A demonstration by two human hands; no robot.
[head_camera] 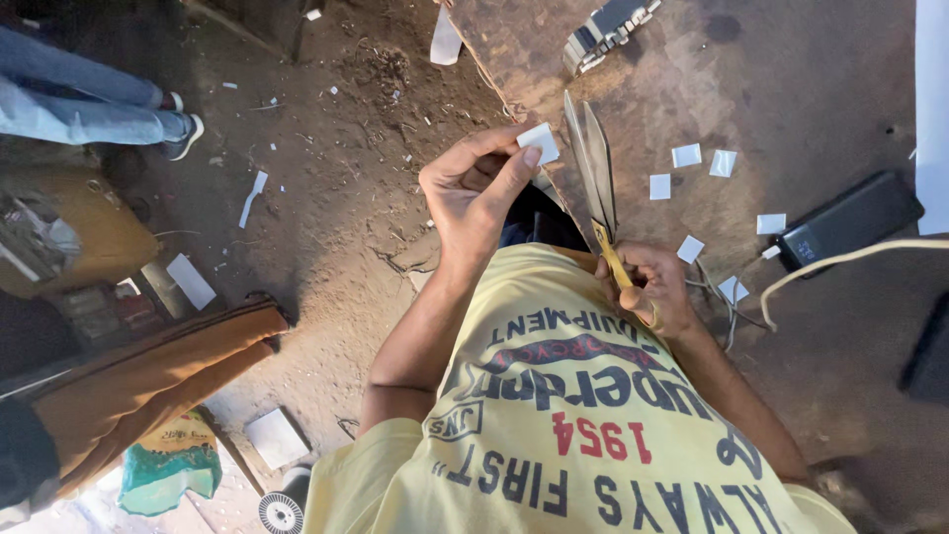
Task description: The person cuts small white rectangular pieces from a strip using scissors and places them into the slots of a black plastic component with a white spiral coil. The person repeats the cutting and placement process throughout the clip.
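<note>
My left hand (474, 193) pinches a small white paper square (539, 141) between thumb and fingers, held up at the edge of a worn brown table (791, 89). My right hand (657, 292) grips the yellow handles of a pair of scissors (593, 163). Their long metal blades point away from me and are nearly closed, just right of the paper square. Several cut white squares (686, 155) lie scattered on the table beyond the scissors. My yellow printed shirt fills the bottom of the view.
A black power bank (850, 222) with a white cable (840, 262) lies on the table's right. A grey metal object (605, 30) sits at the far edge. Left, on the dirt floor with paper scraps, are another person's jeans-clad legs (79, 99), a brown trouser leg (158, 366) and a green bag (168, 465).
</note>
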